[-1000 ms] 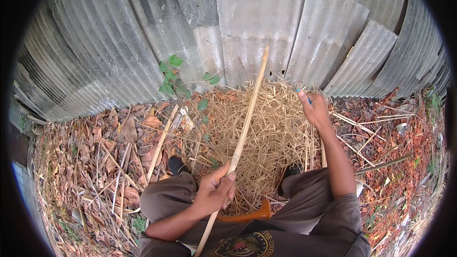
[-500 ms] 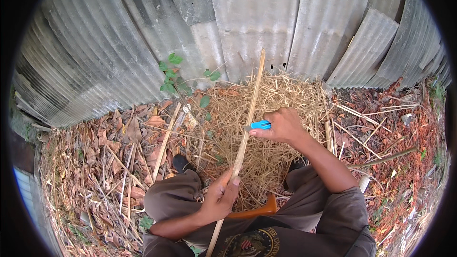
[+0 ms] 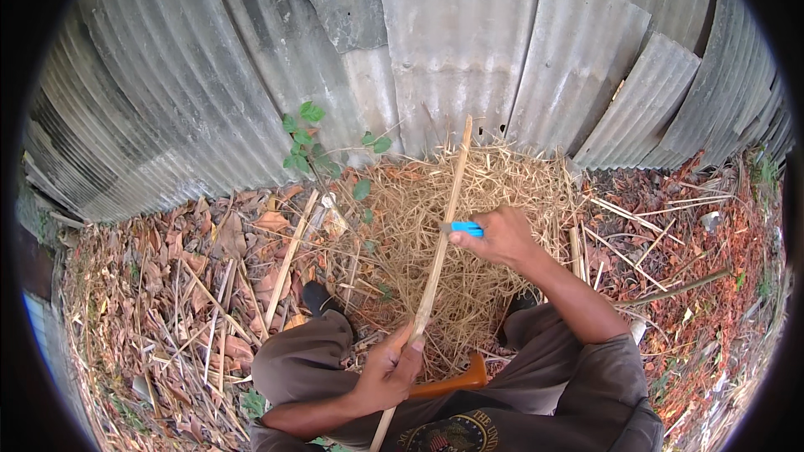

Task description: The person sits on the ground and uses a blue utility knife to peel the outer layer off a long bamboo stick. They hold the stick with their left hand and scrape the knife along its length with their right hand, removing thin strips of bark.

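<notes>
A long pale strip of split bamboo or wood (image 3: 439, 264) slants from near my lap up toward the metal wall. My left hand (image 3: 389, 367) is closed around its lower part. In my right hand (image 3: 500, 237) is a small knife with a bright blue handle (image 3: 466, 228), its short grey blade against the strip around mid-length. The right fingers wrap the handle, with the thumb along its near side. Under the strip lies a heap of thin, straw-coloured shavings (image 3: 469, 310) between my feet. A curved orange-brown handle (image 3: 452, 381) rests near my lap, its other end hidden.
Corrugated metal sheets (image 3: 465, 33) form a wall in front. Dry leaves (image 3: 230, 238) and loose sticks (image 3: 291, 259) cover the ground at left. More thin sticks (image 3: 636, 222) lie at right. A green-leaved plant (image 3: 300, 138) grows by the wall.
The strip's far tip has come slightly nearer to me. My right hand and the knife have shifted slightly right and nearer. The whole view has also tilted a little.
</notes>
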{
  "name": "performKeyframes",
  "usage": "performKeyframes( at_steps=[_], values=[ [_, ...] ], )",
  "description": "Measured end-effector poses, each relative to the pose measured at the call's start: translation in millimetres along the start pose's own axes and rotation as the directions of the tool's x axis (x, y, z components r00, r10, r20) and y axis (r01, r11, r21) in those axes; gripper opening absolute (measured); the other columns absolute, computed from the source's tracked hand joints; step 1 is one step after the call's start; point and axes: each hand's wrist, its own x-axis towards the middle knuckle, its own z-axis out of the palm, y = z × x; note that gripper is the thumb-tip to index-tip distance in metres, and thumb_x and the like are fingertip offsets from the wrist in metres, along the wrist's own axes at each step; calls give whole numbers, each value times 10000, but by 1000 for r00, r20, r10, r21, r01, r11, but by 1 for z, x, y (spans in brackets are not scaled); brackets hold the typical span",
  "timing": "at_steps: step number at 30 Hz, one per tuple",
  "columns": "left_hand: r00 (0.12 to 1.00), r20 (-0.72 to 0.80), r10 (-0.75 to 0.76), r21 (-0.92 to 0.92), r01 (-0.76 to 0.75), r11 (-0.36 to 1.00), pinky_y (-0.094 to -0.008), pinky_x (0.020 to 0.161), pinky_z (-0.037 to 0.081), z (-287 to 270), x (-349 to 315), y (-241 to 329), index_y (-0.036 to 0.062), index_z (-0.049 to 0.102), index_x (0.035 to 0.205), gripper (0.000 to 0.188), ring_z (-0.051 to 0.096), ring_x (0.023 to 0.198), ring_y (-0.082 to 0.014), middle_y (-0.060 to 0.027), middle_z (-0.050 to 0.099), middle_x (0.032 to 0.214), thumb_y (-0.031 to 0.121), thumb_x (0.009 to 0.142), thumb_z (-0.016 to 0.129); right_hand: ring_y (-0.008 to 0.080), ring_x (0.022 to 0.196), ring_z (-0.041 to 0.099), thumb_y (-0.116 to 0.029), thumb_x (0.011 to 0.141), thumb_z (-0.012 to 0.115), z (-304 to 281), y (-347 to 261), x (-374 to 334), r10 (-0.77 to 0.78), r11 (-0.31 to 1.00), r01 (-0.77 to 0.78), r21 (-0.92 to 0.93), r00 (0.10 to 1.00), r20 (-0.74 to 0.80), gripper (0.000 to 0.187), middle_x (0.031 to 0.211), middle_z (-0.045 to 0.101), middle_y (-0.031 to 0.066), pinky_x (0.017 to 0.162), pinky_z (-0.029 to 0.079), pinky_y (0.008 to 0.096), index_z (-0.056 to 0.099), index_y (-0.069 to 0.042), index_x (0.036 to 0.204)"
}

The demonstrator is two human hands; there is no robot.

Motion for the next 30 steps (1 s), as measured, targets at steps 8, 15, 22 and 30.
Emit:
performKeyframes(
  at_steps=[8,15,22,30],
  values=[
    [993,119,3,14,-5,1000,-200,368,333,5,-10,-1,39,357,1423,427,366,401,-36,34,401,541,203,1032,410,335,513,615,-821,806,375,-17,70,38,331,939,-342,-16,918,-221,866,489,562,147,513,490,459,655,-27,604],
    [996,29,90,89,-92,992,-184,380,313,1,-2,-2,41,371,1427,434,366,414,-15,41,427,556,144,1012,445,317,495,595,-831,785,400,-14,21,11,83,997,-82,12,991,-101,831,487,553,122,492,473,443,631,-63,567],
    [973,56,224,416,-226,881,-219,655,443,-4,0,-5,-67,342,1414,510,509,742,-66,-58,597,892,44,956,536,291,427,555,-853,759,406,-15,30,16,-76,994,60,-94,981,-181,838,439,510,91,441,446,435,657,-73,582],
    [942,231,-243,491,103,865,-334,952,424,11,-28,1,64,515,1330,378,557,1144,-227,-151,610,1194,263,1010,480,405,772,658,-813,834,293,-44,196,33,716,692,-695,194,628,-304,940,734,650,256,727,489,502,693,32,727]
  ],
)
